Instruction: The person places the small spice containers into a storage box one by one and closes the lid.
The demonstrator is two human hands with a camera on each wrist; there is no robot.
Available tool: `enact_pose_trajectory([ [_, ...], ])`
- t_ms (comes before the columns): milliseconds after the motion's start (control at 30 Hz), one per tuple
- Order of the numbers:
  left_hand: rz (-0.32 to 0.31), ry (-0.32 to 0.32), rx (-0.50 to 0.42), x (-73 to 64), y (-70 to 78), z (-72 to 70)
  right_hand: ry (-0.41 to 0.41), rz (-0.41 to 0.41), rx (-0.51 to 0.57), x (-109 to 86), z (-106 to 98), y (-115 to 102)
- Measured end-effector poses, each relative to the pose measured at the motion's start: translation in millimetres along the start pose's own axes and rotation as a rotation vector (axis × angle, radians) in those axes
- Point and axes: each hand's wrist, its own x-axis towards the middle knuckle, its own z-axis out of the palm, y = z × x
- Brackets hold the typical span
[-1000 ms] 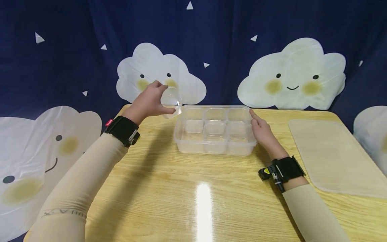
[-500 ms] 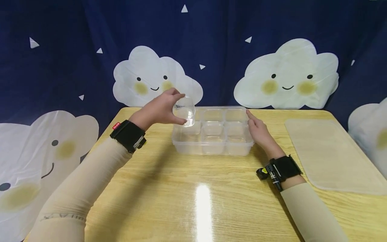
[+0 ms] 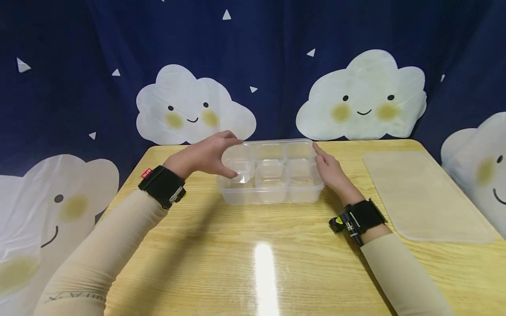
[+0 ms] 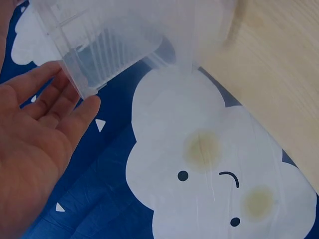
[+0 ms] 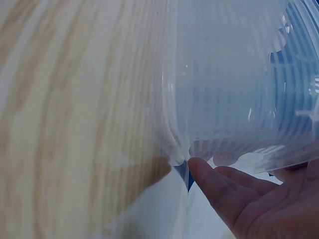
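A large clear plastic storage box (image 3: 272, 196) stands at the back of the table, with several small clear compartment boxes (image 3: 302, 166) in rows inside it. My left hand (image 3: 207, 153) grips another small clear box (image 3: 242, 169) by its sides, thumb in front and fingers behind, at the large box's left end. In the left wrist view, the thumb and fingers meet a ribbed clear plastic wall (image 4: 107, 57). My right hand (image 3: 331, 170) rests against the large box's right end, fingers stretched along the outer wall. The right wrist view shows its thumb (image 5: 214, 186) at the box's side.
A translucent flat lid (image 3: 424, 197) lies on the table at the right. The wooden table (image 3: 221, 263) ends just behind the box, against a navy curtain (image 3: 276, 57) printed with clouds. A light reflection shines on the table's front middle.
My left hand has moved right and down, carrying the small box from beside the large box to within its left end. The right hand keeps its place on the box; the head view has shifted slightly.
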Motion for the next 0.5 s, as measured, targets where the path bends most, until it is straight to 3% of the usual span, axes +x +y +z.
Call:
enact_pose_trajectory([
  [233,0.032,-0.043,-0.014,2.8,-0.3,10.1,0.002,0.002,-0.004,1.7,0.7,0.9],
  [500,0.045,-0.049,-0.038,1.5,-2.9,18.3,0.017,-0.006,-0.025,1.7,1.9,-0.9],
])
